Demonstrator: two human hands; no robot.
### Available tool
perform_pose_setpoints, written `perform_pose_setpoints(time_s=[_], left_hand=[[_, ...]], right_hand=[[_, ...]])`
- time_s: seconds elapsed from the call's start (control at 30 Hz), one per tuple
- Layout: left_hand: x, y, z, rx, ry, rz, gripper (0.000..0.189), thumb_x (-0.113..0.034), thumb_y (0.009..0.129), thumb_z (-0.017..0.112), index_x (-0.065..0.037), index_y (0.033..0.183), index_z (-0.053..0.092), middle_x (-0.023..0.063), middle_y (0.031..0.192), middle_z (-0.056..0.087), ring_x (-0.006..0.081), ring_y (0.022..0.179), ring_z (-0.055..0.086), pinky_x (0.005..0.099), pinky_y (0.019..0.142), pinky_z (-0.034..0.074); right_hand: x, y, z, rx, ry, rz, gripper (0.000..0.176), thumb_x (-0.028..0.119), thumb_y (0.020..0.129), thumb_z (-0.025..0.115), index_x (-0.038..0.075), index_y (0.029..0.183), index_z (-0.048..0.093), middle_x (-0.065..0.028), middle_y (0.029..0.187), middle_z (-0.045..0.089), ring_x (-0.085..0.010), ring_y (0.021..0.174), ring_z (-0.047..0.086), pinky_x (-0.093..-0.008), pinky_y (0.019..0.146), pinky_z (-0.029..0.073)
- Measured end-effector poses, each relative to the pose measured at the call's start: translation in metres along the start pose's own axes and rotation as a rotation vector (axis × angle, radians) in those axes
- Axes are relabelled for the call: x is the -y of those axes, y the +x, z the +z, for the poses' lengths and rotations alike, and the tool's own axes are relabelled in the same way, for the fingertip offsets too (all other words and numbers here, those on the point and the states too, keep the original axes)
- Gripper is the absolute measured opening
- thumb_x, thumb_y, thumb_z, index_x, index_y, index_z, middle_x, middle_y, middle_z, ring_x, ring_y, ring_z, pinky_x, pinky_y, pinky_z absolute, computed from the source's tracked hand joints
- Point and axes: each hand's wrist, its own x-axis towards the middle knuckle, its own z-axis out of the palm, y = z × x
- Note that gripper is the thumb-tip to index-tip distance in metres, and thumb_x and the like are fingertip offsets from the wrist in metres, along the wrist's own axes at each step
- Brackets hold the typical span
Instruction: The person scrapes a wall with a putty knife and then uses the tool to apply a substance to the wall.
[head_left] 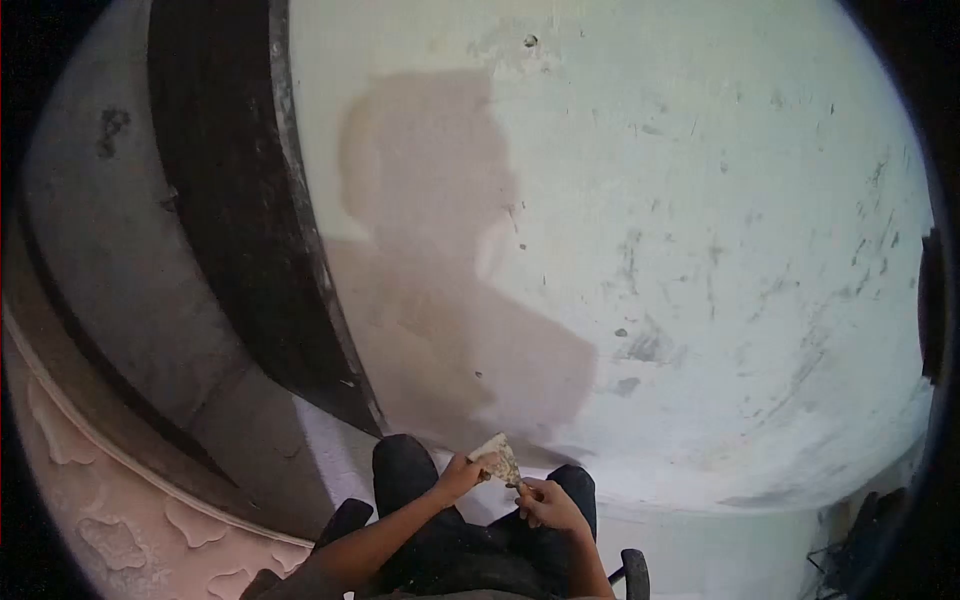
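A putty knife [500, 461] with a pale, dirt-stained blade is held above my lap, its wide edge pointing up and to the left. My right hand [548, 504] is closed around its handle. At the left side of the blade, my left hand [461, 479] has its fingers closed against the blade's edge. Part of the handle is hidden inside my right fist. Both hands are over my dark-trousered knees, close in front of the scuffed pale wall [700, 260].
A dark door frame [235, 200] borders the wall on the left. Chair armrests [634, 575] flank my body. A pink quilted mattress [110, 520] lies at lower left. Dark items [870, 545] stand at lower right. Small holes and smudges mark the wall, and a shadow falls across it.
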Motion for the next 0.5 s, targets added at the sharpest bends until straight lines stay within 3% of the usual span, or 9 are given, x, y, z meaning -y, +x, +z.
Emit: perform_pose_setpoints(time_s=[0.07,0.17,0.27,0.3,0.4,0.5], left_hand=[[-0.008,-0.005,-0.015,0.012,0.039,-0.117,0.029,-0.034,0.092,0.06,-0.006,0.093,0.065,-0.0022,0.068,0.056,0.006,0.056,0.049,0.0243,0.052,0.038],[-0.005,-0.007,-0.034,0.017,0.092,-0.137,0.031,-0.037,0.092,0.059,-0.006,0.094,0.064,-0.0011,0.07,0.058,0.007,0.057,0.052,0.0242,0.053,0.04],[0.008,-0.02,-0.027,-0.131,-0.07,-0.14,0.033,-0.039,0.093,0.058,-0.006,0.095,0.063,0.0007,0.072,0.059,0.0089,0.06,0.055,0.0244,0.055,0.042],[0.01,-0.029,-0.023,-0.128,-0.273,-0.134,0.032,-0.037,0.093,0.058,-0.006,0.099,0.062,0.0023,0.077,0.062,0.0103,0.066,0.058,0.0248,0.058,0.045],[0.031,-0.031,-0.02,-0.14,-0.369,-0.173,0.031,-0.033,0.093,0.06,-0.006,0.108,0.06,0.0036,0.085,0.063,0.0114,0.074,0.061,0.0255,0.064,0.047],[0.037,-0.027,-0.012,-0.178,-0.275,-0.095,0.031,-0.027,0.093,0.06,-0.005,0.114,0.058,0.0051,0.097,0.063,0.0128,0.083,0.061,0.0276,0.072,0.049]], right_hand=[[-0.007,0.011,0.001,0.028,0.009,0.004,0.018,0.018,0.091,0.056,0.0,0.091,0.06,-0.0033,0.064,0.06,-0.0091,0.048,0.054,-0.0232,0.046,0.044],[-0.008,0.017,0.006,0.035,0.033,-0.017,0.02,0.015,0.089,0.059,-0.001,0.099,0.063,-0.0022,0.061,0.058,-0.0085,0.048,0.053,-0.023,0.046,0.043],[0.004,0.017,0.003,0.026,0.099,-0.028,0.023,0.014,0.087,0.061,-0.001,0.104,0.063,-0.0016,0.06,0.058,-0.0078,0.048,0.052,-0.0227,0.046,0.043],[-0.001,0.021,0.003,0.051,0.169,-0.051,0.025,0.014,0.086,0.063,-0.001,0.105,0.064,-0.0014,0.06,0.058,-0.0075,0.047,0.052,-0.022,0.046,0.042],[-0.008,0.025,0.0,0.03,0.083,-0.04,0.026,0.014,0.086,0.063,-0.001,0.107,0.063,-0.001,0.06,0.058,-0.008,0.046,0.051,-0.0226,0.045,0.041],[-0.014,0.026,0.004,0.045,0.113,-0.113,0.032,0.014,0.085,0.063,0.0,0.115,0.061,-0.0017,0.062,0.059,-0.0092,0.047,0.053,-0.0233,0.045,0.041]])
